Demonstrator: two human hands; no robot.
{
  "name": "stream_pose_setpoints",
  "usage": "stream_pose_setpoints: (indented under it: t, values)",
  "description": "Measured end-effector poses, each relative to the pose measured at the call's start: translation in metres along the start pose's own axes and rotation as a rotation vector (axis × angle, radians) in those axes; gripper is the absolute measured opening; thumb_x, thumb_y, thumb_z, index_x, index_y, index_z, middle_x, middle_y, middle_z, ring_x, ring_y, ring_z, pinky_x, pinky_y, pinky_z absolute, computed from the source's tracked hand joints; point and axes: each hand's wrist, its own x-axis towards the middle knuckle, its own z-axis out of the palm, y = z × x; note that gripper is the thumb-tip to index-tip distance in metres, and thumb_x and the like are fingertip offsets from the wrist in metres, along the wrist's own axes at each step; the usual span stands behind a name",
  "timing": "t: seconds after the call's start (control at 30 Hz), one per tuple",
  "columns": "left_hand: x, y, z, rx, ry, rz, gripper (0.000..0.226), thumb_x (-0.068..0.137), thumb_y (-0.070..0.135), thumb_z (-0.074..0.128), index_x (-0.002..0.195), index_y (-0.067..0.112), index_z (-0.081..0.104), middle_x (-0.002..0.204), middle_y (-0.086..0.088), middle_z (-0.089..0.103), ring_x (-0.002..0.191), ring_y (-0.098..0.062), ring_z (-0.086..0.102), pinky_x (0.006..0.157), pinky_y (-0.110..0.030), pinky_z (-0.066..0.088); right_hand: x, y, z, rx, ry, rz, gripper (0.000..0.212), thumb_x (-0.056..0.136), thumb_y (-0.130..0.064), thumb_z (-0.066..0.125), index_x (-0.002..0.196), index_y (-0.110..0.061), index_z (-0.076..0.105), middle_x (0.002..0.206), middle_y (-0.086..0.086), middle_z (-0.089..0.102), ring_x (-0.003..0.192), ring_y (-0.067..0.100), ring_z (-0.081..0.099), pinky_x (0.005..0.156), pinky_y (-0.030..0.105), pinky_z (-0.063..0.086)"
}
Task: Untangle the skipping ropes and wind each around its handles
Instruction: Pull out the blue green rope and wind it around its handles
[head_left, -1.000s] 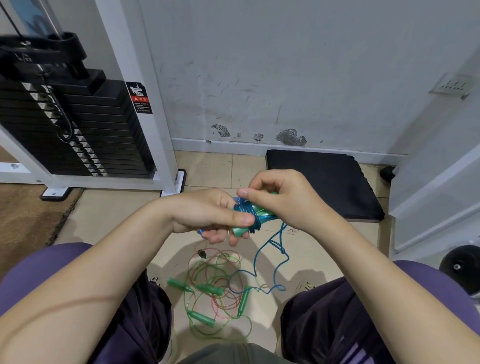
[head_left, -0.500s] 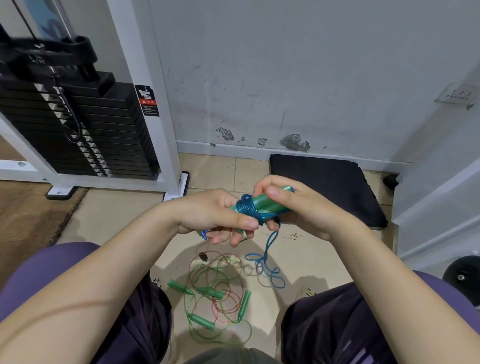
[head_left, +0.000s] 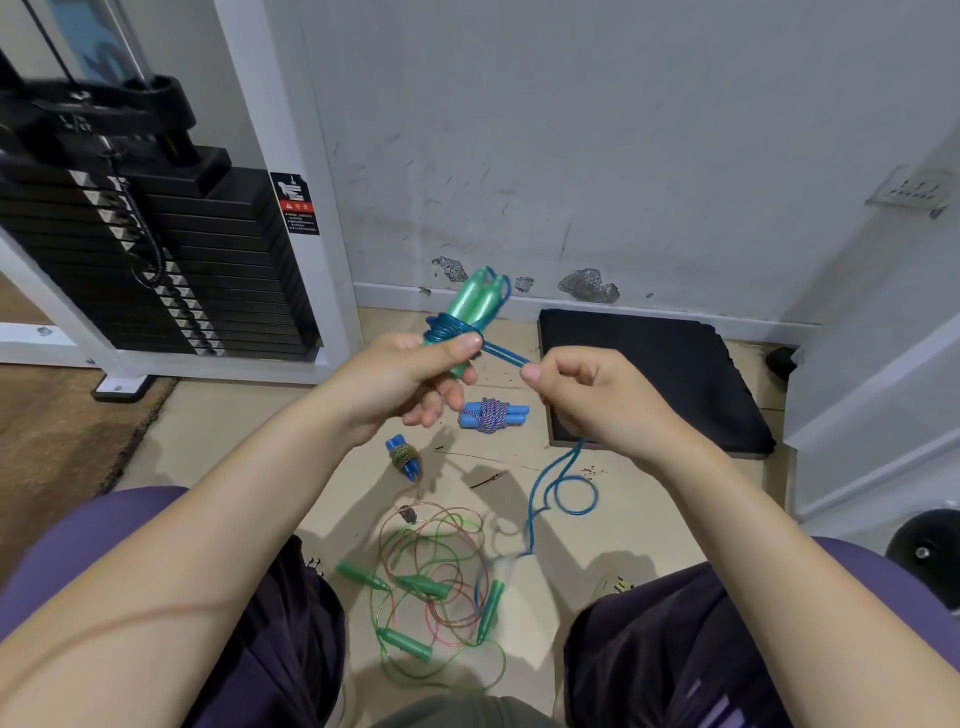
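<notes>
Head view: tangled green ropes (head_left: 431, 587) lie on the floor between the knees. Farther out, the right hand (head_left: 587, 395) pinches the blue rope (head_left: 563, 483); the left hand (head_left: 410, 374) grips the handles (head_left: 475, 306), which tilt up and rightward.

Tiled floor (head_left: 234, 431) with tangled ropes (head_left: 436, 587), two wound bundles (head_left: 493, 415), black mat (head_left: 654, 374).

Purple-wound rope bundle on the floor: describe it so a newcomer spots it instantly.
Start at the black mat against the wall; just off its near left corner, on the tan floor, lies the bundle. It has two blue handles side by side, bound at the middle with purple-and-white braided cord. The smaller blue-handled bundle nearby is wound in olive cord instead.
</notes>
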Motion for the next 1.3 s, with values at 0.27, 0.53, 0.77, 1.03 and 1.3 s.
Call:
stream_pose_setpoints:
  t: [0.27,0.53,0.77,1.03,1.3]
  values:
    - [0.002,-0.013,0.005,0.447,-0.216,-0.165,0.036,0.087,0.043,0.068,0.074,0.01,0.066,0.052,-0.005,0.061,0.038,-0.014,0.048,0.042,-0.021,0.033,-0.003,-0.009,-0.003,-0.233,0.129,-0.331,0.021,0.09,-0.019,0.068,0.072,-0.009,0.065,0.064,0.014,0.054,0.058,0.009,0.04,0.057,0.023,0.034]
    - [-0.011,-0.002,0.019,0.725,-0.563,-0.188,0.031,0.085,0.045,0.07,0.064,0.021,0.066,0.047,0.002,0.054,0.044,-0.014,0.045,0.06,-0.025,0.039,0.001,0.008,0.014,-0.256,0.069,-0.24,0.017,0.088,-0.024,0.07,0.073,-0.015,0.067,0.068,0.01,0.064,0.065,0.023,0.056,0.061,0.031,0.043]
    - [-0.008,-0.005,0.02,0.691,-0.521,-0.107,0.031,0.085,0.042,0.071,0.064,0.022,0.064,0.045,0.005,0.051,0.045,-0.015,0.044,0.066,-0.028,0.039,0.007,0.007,0.017,-0.225,0.014,-0.071,0.015,0.082,-0.026,0.077,0.083,-0.013,0.07,0.064,0.005,0.059,0.056,0.005,0.044,0.056,0.02,0.038]
    - [-0.007,-0.008,0.015,0.659,-0.49,-0.063,0.032,0.082,0.044,0.074,0.068,0.016,0.07,0.048,0.001,0.054,0.045,-0.016,0.047,0.066,-0.029,0.044,0.005,0.009,0.017,-0.159,-0.029,-0.06,0.019,0.085,-0.027,0.073,0.079,-0.009,0.068,0.071,0.003,0.063,0.069,0.006,0.053,0.069,0.025,0.043]
    - [-0.006,0.0,0.005,0.421,-0.372,0.018,0.028,0.089,0.034,0.07,0.079,0.008,0.065,0.045,0.002,0.051,0.044,-0.015,0.044,0.073,-0.036,0.039,0.002,-0.002,-0.001,0.084,-0.092,0.025,0.018,0.088,-0.036,0.069,0.094,-0.018,0.071,0.074,0.001,0.066,0.054,0.022,0.052,0.053,0.027,0.034]
